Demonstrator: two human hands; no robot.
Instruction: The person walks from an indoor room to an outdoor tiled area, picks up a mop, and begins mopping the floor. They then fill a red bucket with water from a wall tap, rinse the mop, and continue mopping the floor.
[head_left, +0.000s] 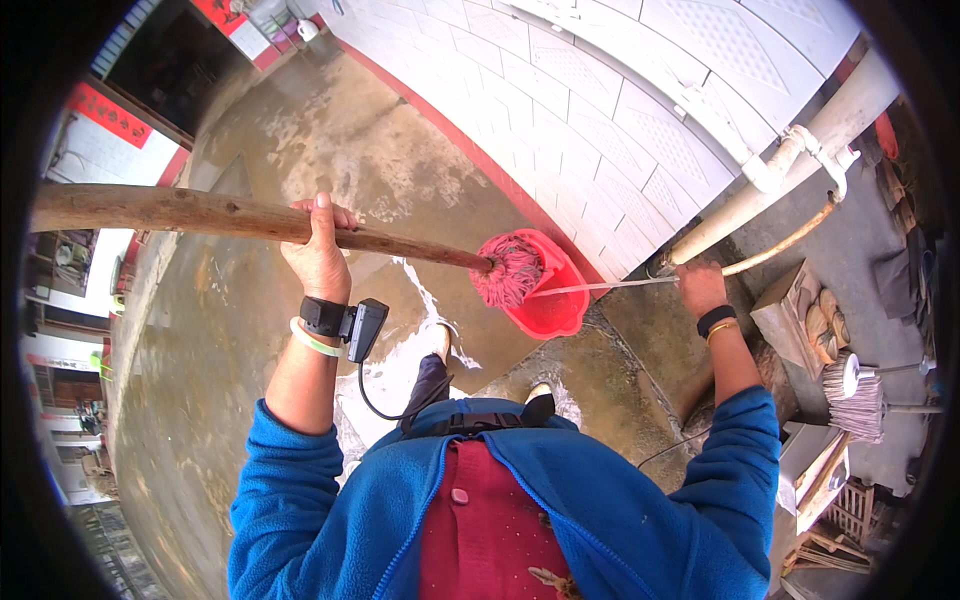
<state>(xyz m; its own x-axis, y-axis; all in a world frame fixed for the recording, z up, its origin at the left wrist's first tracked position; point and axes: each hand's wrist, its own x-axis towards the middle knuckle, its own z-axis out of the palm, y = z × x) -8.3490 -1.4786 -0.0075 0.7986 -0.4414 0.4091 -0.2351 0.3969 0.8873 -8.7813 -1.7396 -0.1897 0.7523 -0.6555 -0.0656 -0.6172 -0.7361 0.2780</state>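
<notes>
My left hand grips the wooden handle of a mop, its thumb lying across the wood. At the handle's far end, the pink mop head leans against the rim of a red plastic basin on the wet floor. In my right hand is the end of a yellowish hose, which runs down from a tap at the right. A stream of water shoots leftward from the hose into the basin beside the mop strands.
A white tiled wall with a red base stands behind the basin, crossed by pipes. At the right are a stone block, a pair of shoes and another mop. Water and white suds lie around my feet.
</notes>
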